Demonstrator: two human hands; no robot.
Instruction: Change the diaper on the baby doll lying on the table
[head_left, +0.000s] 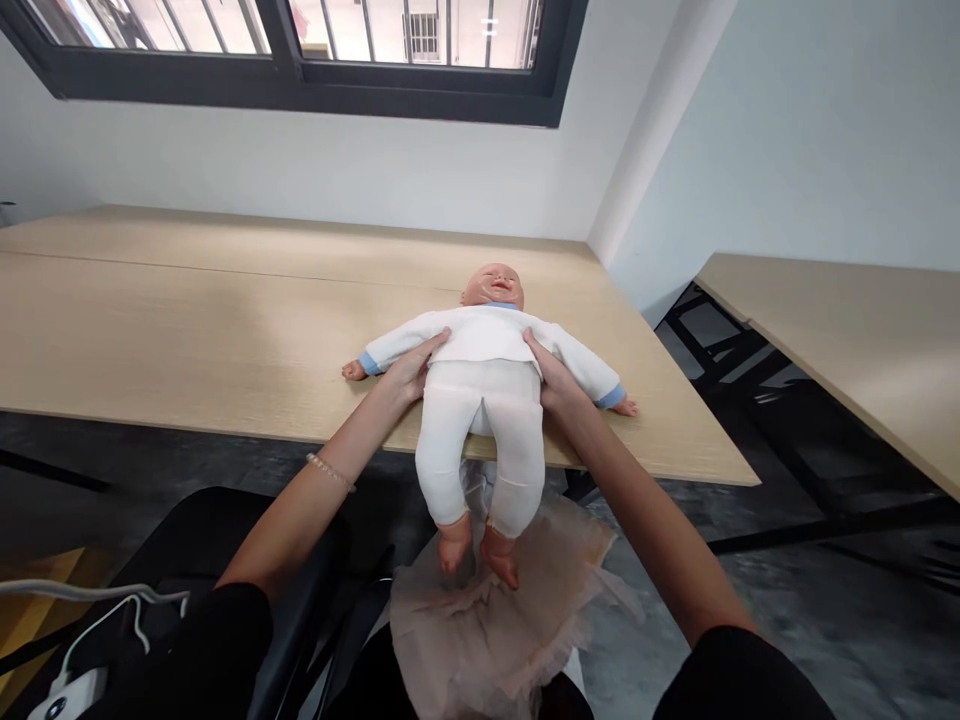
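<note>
While left hand (414,368) and right hand (555,380) clasped white-clothed baby doll (484,378), slackening probably risked overhanging legs (517,470) dragging it down.

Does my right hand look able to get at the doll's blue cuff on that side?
Probably yes: the right hand is against the side of the doll, and that blue cuff lies close by, with nothing seen covering it.

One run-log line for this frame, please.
Doll: face up on table, legs past near edge; left hand: at doll's side, fingers on white top; right hand: same, opposite side; pink fabric: below doll's feet
</note>
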